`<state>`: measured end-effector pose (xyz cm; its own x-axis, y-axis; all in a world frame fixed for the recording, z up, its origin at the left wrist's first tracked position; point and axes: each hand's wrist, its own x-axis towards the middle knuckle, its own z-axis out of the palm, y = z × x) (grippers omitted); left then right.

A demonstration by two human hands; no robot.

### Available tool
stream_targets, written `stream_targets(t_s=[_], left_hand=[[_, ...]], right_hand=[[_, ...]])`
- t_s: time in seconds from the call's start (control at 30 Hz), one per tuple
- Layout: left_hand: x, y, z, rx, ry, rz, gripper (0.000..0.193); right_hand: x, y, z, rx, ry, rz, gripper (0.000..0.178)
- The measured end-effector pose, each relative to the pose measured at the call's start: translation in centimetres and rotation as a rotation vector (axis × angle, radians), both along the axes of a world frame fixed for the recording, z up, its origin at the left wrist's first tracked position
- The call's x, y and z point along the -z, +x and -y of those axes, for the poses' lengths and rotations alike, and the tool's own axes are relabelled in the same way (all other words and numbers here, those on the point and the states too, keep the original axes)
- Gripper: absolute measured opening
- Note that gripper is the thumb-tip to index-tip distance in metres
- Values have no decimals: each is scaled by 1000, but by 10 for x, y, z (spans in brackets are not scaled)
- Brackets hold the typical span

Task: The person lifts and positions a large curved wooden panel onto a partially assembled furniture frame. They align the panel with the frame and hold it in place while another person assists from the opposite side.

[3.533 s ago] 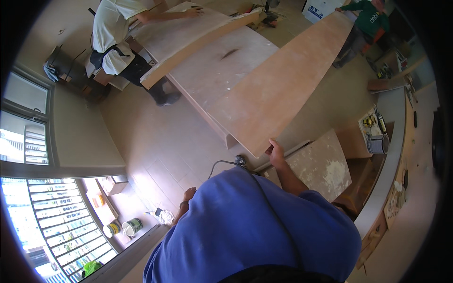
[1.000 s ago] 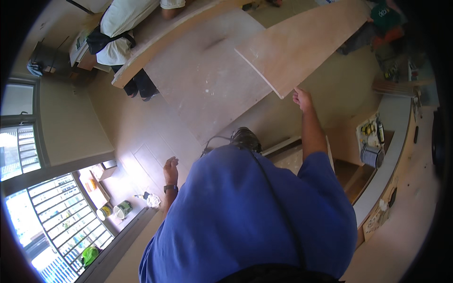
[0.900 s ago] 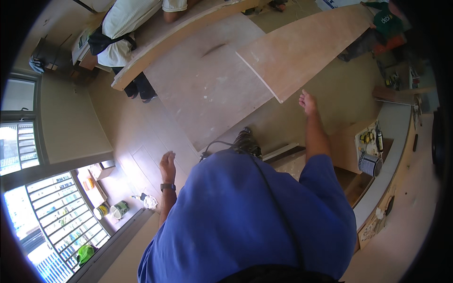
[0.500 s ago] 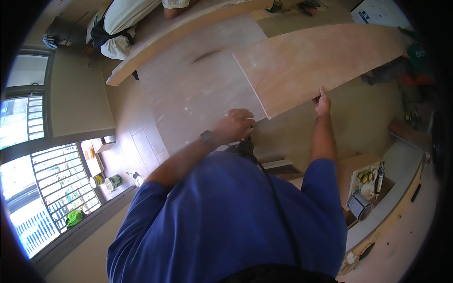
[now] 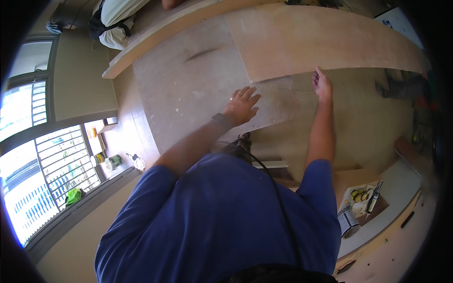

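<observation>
A thin reddish-brown plywood sheet [image 5: 325, 40] spans the upper part of the view. My right hand [image 5: 322, 85] has its fingers closed on the near edge of this sheet, with the arm stretched forward. My left hand [image 5: 242, 104], with a watch on the wrist and a ring, is spread open over a paler, dusty board [image 5: 184, 87]. It holds nothing, and its fingertips are just short of the plywood's near left corner; whether they touch the board below cannot be told. The plywood overlaps the right part of the pale board.
A long wooden beam-like edge [image 5: 155, 40] runs along the far side, with a person in pale trousers [image 5: 118, 16] beyond it. Another person's leg [image 5: 401, 87] shows at right. Cans [image 5: 113, 162] stand by the barred window; an open box [image 5: 363, 193] and a paint can [image 5: 348, 222] are at lower right.
The plywood sheet has shifted away from me, uncovering more of the pale board at right. My right hand moved forward with it. My left hand moved forward and its fingers spread.
</observation>
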<state>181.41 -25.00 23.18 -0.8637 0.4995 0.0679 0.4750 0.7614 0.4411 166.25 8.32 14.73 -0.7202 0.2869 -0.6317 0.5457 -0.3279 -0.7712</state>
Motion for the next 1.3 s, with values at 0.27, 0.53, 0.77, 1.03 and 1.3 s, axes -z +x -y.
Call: stream_targets(t_s=[0.27, 0.53, 0.77, 1.03, 1.3], left_hand=[[-3, 43, 118, -362, 55, 51, 32], [4, 156, 169, -717, 44, 143, 22], [7, 94, 110, -492, 301, 174, 20], [9, -6, 8, -385, 344, 2, 18], [36, -38, -57, -898, 234, -116, 29]], right_hand=[[-1, -74, 0, 449, -125, -351, 46], [31, -102, -9, 559, 201, -229, 45], [5, -81, -42, 39, 52, -10, 52], [-24, -79, -111, -23, 126, 133, 86], [-16, -148, -139, 225, -123, -234, 64]])
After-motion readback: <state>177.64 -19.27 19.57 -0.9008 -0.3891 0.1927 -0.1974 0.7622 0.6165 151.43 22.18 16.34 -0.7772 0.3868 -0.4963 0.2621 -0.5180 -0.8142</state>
